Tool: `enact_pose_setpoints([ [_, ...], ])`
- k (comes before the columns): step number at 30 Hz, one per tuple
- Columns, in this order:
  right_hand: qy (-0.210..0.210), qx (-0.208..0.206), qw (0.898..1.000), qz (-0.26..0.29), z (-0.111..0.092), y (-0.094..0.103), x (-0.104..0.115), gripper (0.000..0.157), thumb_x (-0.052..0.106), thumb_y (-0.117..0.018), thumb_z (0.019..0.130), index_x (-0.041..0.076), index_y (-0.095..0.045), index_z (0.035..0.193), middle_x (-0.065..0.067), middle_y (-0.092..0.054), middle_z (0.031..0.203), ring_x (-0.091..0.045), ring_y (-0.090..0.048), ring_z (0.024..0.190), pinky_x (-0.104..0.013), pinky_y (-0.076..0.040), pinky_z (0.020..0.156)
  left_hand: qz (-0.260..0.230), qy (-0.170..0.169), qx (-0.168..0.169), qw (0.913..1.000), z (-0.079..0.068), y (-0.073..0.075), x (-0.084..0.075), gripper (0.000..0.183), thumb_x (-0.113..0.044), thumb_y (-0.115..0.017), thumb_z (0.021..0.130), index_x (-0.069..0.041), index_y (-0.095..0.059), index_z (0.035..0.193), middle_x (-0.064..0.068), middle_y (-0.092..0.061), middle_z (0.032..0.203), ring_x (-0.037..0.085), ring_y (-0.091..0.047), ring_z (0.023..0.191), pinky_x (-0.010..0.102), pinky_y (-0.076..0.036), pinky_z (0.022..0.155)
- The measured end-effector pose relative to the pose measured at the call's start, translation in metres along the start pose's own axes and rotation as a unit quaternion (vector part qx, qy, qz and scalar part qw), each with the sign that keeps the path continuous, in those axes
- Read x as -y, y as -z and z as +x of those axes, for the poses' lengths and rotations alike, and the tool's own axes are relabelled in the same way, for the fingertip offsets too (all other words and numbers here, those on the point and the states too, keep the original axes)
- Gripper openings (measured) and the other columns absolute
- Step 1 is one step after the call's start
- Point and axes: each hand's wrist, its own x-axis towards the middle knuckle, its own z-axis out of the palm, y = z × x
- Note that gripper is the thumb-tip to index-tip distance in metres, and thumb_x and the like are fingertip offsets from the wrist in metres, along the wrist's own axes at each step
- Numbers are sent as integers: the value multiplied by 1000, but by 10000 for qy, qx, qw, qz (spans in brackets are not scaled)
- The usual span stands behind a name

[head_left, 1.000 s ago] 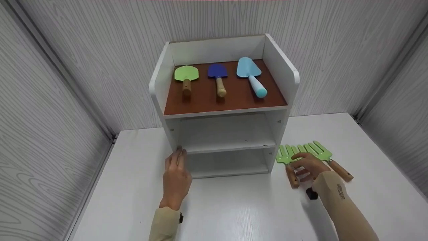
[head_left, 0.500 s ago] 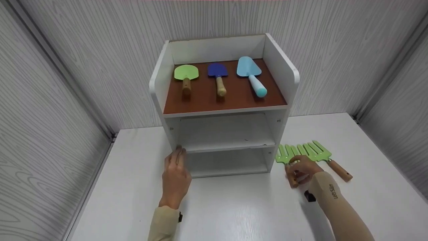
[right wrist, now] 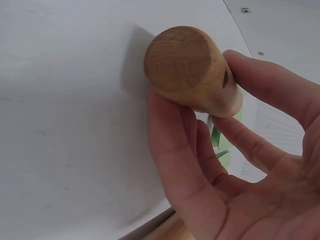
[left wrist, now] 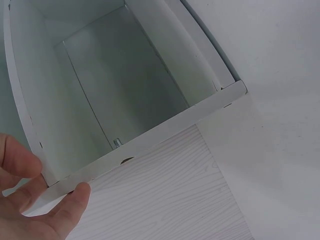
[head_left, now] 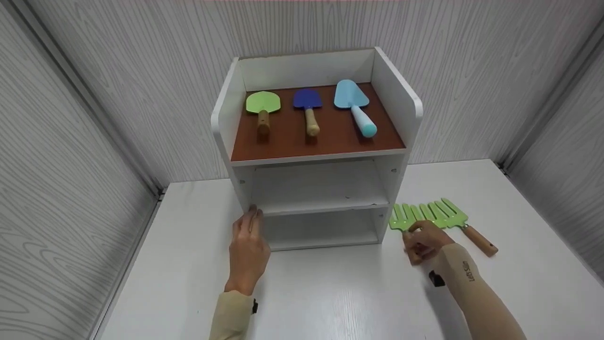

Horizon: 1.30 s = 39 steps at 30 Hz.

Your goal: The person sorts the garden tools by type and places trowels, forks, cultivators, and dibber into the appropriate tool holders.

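Observation:
Against the shelf unit's left upright (head_left: 239, 186) my left hand (head_left: 247, 255) holds on, near the middle shelf board. In the left wrist view its thumb (left wrist: 20, 157) and a finger lie on opposite sides of the white edge (left wrist: 145, 140). My right hand (head_left: 427, 241) pinches the wooden handle (right wrist: 180, 60) of the leftmost green hand fork (head_left: 400, 224), which lies on the table right of the unit. Thumb and fingers wrap round the handle in the right wrist view. Another green fork (head_left: 453, 216) lies at the right, its handle (head_left: 480, 241) pointing toward me.
On the unit's brown top (head_left: 288, 146) lie a green trowel (head_left: 263, 103), a dark blue trowel (head_left: 307, 99) and a light blue scoop (head_left: 350, 97). Raised white sides border that top. Grey wood-grain panels (head_left: 302, 23) enclose the white table (head_left: 330, 293).
My right hand has moved slightly left and its fingers have drawn together on the leftmost fork's handle. My left hand stays at the shelf unit's upright.

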Motion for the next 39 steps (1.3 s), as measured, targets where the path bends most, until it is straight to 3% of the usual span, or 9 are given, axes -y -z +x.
enact_pose_setpoints([
  [13, -119, 89, 9997, 172, -1, 0, -1, 58, 9, -73, 87, -10, -47, 136, -23, -61, 114, -30, -64, 88, -42, -59, 74, -22, 26, 6, 10000, -1, 0, 0, 48, 22, -62, 80, 14, -59, 128, 27, -57, 132, 47, -56, 113, 48, -58, 85],
  [25, 208, 30, 9990, 406, -8, 1, -3, 62, 9, -72, 87, -10, -44, 139, -20, -60, 110, -28, -66, 85, -42, -59, 72, -94, 43, 17, 9999, -1, 0, 1, 50, 23, -58, 80, 13, -58, 129, 26, -56, 134, 48, -56, 113, 45, -60, 73],
  [39, 539, -195, 9969, 534, -26, 3, 2, 53, 4, -72, 88, -8, -47, 134, -19, -58, 109, -25, -65, 85, -43, -61, 70, -97, 65, 66, 9999, 0, 0, 0, 50, 22, -62, 80, 13, -58, 130, 26, -56, 134, 46, -55, 116, 47, -58, 85],
])
